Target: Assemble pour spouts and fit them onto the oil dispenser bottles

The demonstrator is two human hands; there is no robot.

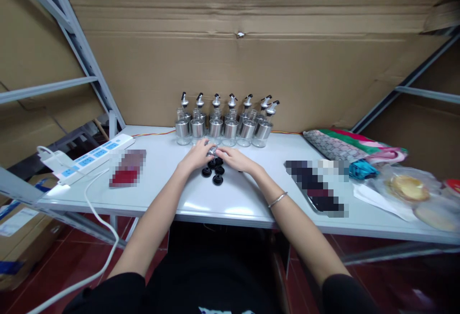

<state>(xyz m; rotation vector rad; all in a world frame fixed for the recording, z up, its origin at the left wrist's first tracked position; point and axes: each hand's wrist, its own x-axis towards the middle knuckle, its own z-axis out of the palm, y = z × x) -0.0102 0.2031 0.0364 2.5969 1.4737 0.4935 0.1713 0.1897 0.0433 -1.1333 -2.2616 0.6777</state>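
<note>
Black stoppers (214, 171): about five loose; seven dispenser bottles (230, 121) behind.

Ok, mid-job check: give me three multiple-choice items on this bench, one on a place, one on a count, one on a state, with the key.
1. Where does the row of glass bottles stand?
A. At the back of the table, by the cardboard wall
B. On the floor
C. On the power strip

2. How many bottles with pourer tops stand in that row?
A. Three
B. Seven
C. Twelve

3. What are the two hands doing?
A. Resting apart at the table's ends
B. Meeting on a small metal piece above the black caps
C. Lifting the power strip

Key: 1 A, the row lines the far edge of the table before the cardboard. 2 B, seven spouts show. 3 B, the left hand and right hand close together on a small metal piece just behind the black caps.
</note>
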